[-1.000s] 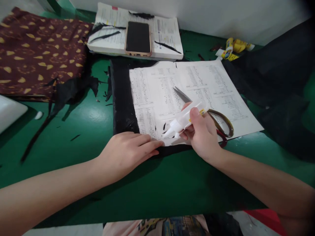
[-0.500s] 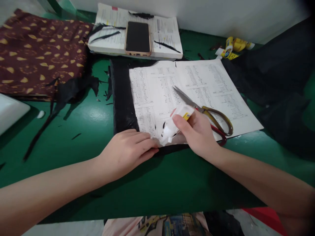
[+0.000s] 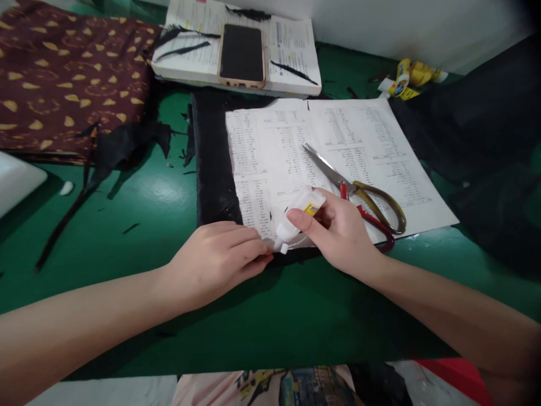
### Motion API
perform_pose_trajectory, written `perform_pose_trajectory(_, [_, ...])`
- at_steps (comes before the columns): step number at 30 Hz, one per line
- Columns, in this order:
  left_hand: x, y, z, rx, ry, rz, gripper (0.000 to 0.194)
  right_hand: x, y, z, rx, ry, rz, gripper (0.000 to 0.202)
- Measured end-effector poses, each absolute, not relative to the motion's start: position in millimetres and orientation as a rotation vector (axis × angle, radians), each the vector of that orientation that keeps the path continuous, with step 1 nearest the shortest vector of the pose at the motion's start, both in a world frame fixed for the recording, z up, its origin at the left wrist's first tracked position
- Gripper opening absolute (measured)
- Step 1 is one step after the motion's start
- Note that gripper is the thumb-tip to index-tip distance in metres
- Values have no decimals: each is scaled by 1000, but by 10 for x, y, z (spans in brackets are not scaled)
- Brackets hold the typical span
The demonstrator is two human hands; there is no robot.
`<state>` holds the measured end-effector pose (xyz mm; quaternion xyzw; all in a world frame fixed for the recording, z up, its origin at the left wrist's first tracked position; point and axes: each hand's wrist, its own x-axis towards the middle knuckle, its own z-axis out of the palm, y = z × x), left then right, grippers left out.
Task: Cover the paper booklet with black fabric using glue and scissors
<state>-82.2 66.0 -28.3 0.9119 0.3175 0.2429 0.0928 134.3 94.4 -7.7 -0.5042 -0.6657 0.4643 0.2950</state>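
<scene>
My right hand (image 3: 342,228) is wrapped round a white glue bottle (image 3: 296,220) with a yellow label. The bottle tilts down to the left, its nozzle close to my left fingertips. A small white cap hangs beside the nozzle. My left hand (image 3: 224,259) has its fingers closed together at the near edge of a printed paper sheet (image 3: 270,152), pinching the black fabric (image 3: 213,163) that lies under it. The fingertips are partly hidden. Scissors (image 3: 329,169) with red and olive handles lie on the paper beside my right hand, their tips pointing away.
A phone (image 3: 242,53) rests on a thick open book (image 3: 291,51) at the back. Patterned maroon cloth (image 3: 71,84) is at left, with black scraps (image 3: 127,141) near it. Yellow glue containers (image 3: 399,88) and dark cloth (image 3: 477,113) lie right on the green table (image 3: 253,327).
The glue bottle and my right hand have moved slightly left and down along the paper's near edge, towards my left fingers. My left hand stays in place. The whole view has shifted slightly.
</scene>
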Motion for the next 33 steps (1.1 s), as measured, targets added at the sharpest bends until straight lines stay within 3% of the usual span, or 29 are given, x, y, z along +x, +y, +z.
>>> perform_pose_trajectory(4, [-822,668,-280,2708,935,742,13,1325,925,-81,-1307,-1795,1183,32])
perform_pose_trajectory(19, [-842,665,-287,2696,912,711,16,1310,912,-60,-1106,-2182,492,18])
perform_pose_trajectory(33, [-838,667,-294,2638,931,708,14,1299,892,1,-1135,-2200,520,15])
